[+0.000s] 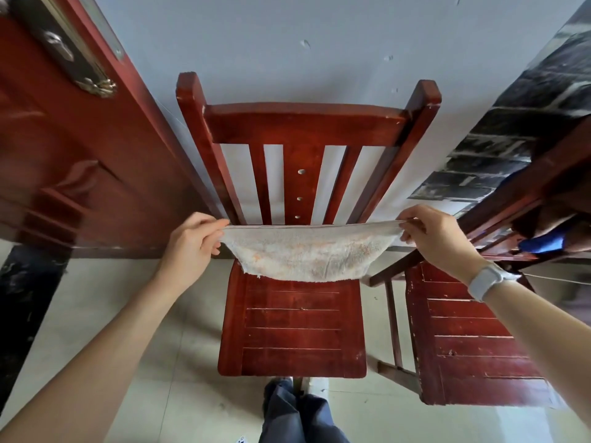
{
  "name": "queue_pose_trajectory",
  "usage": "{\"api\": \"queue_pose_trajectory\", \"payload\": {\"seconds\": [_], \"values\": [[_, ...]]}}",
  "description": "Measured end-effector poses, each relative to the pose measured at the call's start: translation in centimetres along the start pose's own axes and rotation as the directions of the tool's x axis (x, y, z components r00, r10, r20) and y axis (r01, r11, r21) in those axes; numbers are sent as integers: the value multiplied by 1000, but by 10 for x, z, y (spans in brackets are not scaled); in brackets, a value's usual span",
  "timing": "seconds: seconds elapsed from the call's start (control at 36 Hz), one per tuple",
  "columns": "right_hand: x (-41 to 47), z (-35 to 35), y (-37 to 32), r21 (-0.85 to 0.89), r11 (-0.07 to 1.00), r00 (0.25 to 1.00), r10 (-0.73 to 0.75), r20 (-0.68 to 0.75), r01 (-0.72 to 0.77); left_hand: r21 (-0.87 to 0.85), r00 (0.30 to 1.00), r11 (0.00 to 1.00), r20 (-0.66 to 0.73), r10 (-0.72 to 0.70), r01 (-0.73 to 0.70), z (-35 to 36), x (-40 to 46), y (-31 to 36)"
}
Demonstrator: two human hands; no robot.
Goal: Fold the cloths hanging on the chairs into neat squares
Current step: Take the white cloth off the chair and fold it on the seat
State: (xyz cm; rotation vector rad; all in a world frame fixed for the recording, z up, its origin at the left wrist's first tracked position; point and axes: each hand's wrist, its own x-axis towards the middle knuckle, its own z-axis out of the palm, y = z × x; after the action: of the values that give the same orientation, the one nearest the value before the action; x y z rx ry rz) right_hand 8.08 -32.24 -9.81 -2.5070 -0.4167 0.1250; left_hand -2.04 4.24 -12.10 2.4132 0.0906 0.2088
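A worn white cloth (307,252) with faint orange marks hangs stretched between my two hands, above the back of the seat of a red wooden chair (291,334). My left hand (192,243) pinches its upper left corner. My right hand (438,236), with a pale watch on the wrist, pinches the upper right corner. The cloth's top edge is taut and its lower edge sags in a curve just over the seat. A blue cloth (542,243) lies on a second red chair (470,340) at the right.
A red wooden door (64,155) with a metal handle stands at the left. Behind the chairs is a pale wall, with dark brick-pattern panelling at the right. The floor is light tile. My legs and shoes show below the front chair's seat.
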Motion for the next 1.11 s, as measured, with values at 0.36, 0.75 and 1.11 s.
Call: {"api": "queue_pose_trajectory", "payload": {"seconds": [0.36,0.75,1.11], "values": [[14,4,7,38,994,995,100,-14,-100,109,999,993,-30,40,-36,8,6,-5],[18,2,8,-62,995,993,-78,-89,73,170,982,972,-62,178,-165,3,2,-9],[12,7,14,-99,991,993,-99,-71,91,212,991,972,-66,114,-98,-2,3,-8]]}}
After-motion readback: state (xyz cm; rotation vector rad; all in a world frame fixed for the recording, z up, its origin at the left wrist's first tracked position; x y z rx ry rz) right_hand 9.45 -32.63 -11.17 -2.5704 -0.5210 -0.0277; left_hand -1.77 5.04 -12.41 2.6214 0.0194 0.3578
